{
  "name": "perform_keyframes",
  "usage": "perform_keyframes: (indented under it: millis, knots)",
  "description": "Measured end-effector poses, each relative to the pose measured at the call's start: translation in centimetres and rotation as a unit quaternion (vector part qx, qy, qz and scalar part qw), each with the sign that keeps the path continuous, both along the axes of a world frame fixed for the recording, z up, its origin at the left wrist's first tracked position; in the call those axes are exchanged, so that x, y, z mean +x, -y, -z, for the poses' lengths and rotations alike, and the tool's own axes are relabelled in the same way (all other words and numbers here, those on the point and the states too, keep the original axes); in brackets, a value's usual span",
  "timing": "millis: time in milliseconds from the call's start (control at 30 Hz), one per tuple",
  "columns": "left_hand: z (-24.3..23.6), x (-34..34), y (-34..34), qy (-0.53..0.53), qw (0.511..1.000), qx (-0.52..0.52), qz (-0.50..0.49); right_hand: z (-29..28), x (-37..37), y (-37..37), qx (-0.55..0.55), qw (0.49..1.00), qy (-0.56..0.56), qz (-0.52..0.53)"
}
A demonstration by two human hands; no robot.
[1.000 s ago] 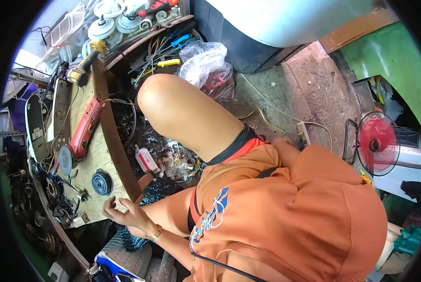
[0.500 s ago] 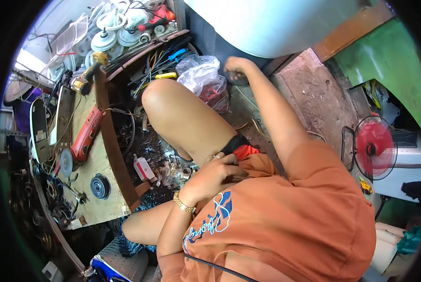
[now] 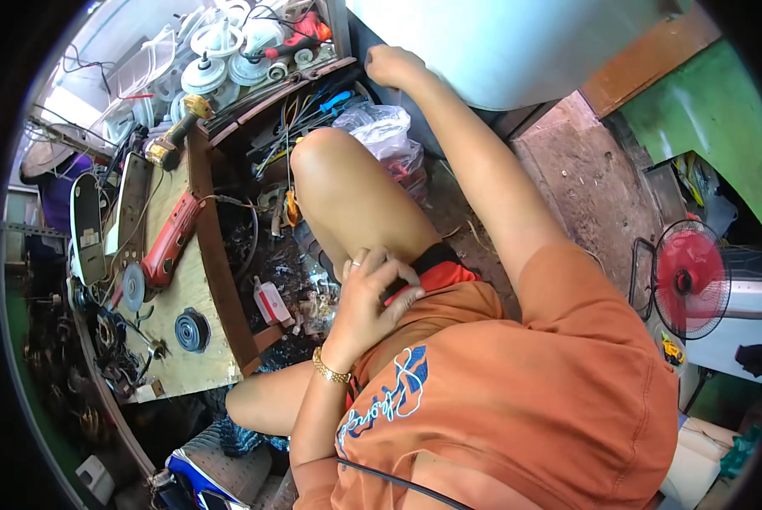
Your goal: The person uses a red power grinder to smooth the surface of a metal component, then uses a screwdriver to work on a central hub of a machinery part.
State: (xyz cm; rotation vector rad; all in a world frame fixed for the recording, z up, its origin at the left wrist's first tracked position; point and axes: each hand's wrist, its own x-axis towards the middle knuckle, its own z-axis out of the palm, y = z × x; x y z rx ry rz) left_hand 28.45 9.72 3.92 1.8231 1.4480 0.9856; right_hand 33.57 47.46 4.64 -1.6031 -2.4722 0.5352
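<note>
The left hand (image 3: 372,293), off the surface (image 3: 173,280) since a second ago, is resting loosely curled on the raised thigh (image 3: 355,195), holding nothing. The right hand (image 3: 394,66) is now stretching away, fist closed against the white tub (image 3: 500,42); contents unclear.

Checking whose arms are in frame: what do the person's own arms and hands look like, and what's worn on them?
Both forearms are bare. The left hand has a ring on one finger, with a gold link bracelet at its wrist. The right hand wears nothing visible; its arm emerges from an orange sleeve.
</note>
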Motion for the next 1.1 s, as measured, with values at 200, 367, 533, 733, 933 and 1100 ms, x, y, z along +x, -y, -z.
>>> perform_keyframes:
  millis: [200,367,533,733,933,1100]
  knots:
    - [-3.4,3.6,-3.1,0.02,0.992,0.098,-0.078,-0.6,-2.4,0.7,0.081,0.996,0.042,-0.008]
    - [-4.6,5.4,-3.3,0.161,0.986,0.024,0.021,1.3,-2.7,0.6,0.092,0.989,0.112,-0.028]
    - [-4.8,7.5,-3.8,0.275,0.961,-0.005,0.002,5.3,-1.3,0.2,0.115,0.975,0.185,-0.033]
    - [-5.0,7.8,-3.9,0.214,0.977,0.006,-0.001,7.1,-1.4,0.5,0.108,0.965,0.235,-0.046]
    - [-5.6,6.1,-5.7,-0.025,0.956,0.204,-0.208,6.7,-2.4,2.2,0.204,0.943,0.233,-0.123]
    - [-5.9,8.2,-8.8,-0.09,0.944,0.249,-0.196,6.0,-4.9,3.5,0.268,0.929,0.196,-0.163]
